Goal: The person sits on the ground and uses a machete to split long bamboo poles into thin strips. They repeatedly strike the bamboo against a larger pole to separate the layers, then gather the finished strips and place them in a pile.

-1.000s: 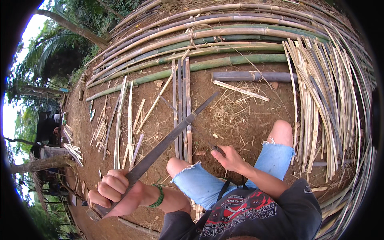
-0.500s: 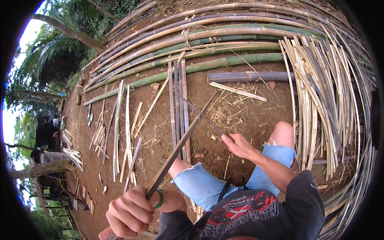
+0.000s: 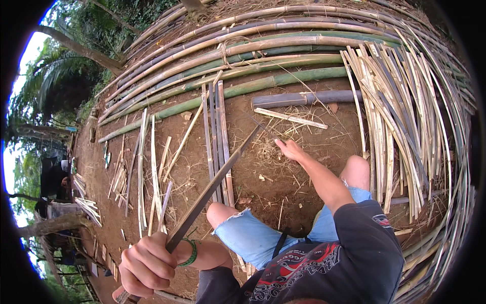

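My left hand (image 3: 149, 263) is closed round the near end of a long bamboo strip (image 3: 210, 190), dark along one side. The strip slants up and away to the right, and its near end pokes out below my fist. Farther off, my right hand (image 3: 289, 149) grips a thin, dark-bladed knife (image 3: 261, 124); the fingers cover its handle. The blade points to the far left and crosses the strip close to its far tip. Whether the two touch there, I cannot tell.
Curly shavings (image 3: 276, 152) lie on the dirt beyond my knees. Split strips (image 3: 217, 147) lie left of centre, with a large pile of strips (image 3: 387, 126) at right. Long bamboo poles (image 3: 223, 93) stretch across the back, and a short dark bamboo piece (image 3: 306, 98) lies before them.
My right hand has moved away from me with the knife, its arm straighter. The strip stays in my left hand, which sits slightly lower and farther left in view.
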